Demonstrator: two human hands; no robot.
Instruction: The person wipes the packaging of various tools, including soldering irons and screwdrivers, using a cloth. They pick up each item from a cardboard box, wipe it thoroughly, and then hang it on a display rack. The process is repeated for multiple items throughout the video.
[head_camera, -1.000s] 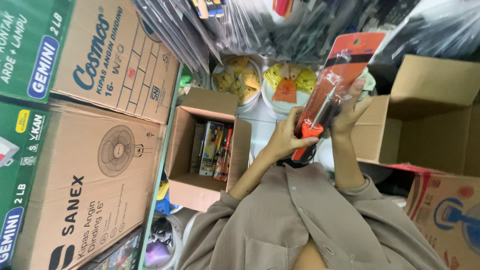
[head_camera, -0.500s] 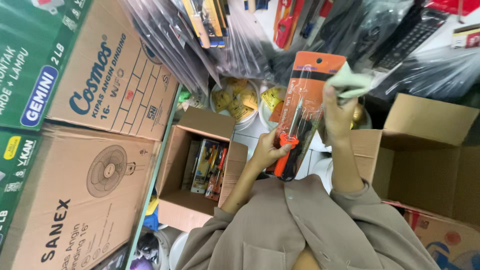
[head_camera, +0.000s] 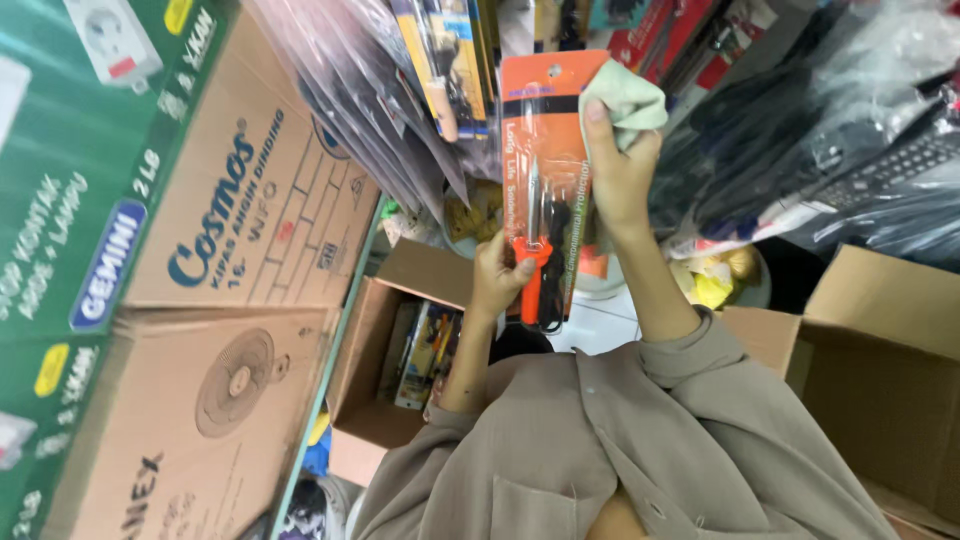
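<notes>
- Stacked cartons (head_camera: 200, 330) fill the storeroom on one side, with bagged goods (head_camera: 400, 120) hanging above the blister pack (head_camera: 545, 170).
- Below the pack sits an open box (head_camera: 400, 350) of packaged items; a second open box (head_camera: 880, 370) lies well apart on the other side.
- Held up before the chest, the pack is an orange card under clear plastic, showing an orange-handled tool with a dark cord.
- Left hand (head_camera: 505, 275) grips the pack's lower end, fingers closed.
- Right hand (head_camera: 615, 165) presses a pale green cloth (head_camera: 620, 100) on its upper edge.
- Wiping goes best, I'd judge, with the lower grip firm and strokes flat.
</notes>
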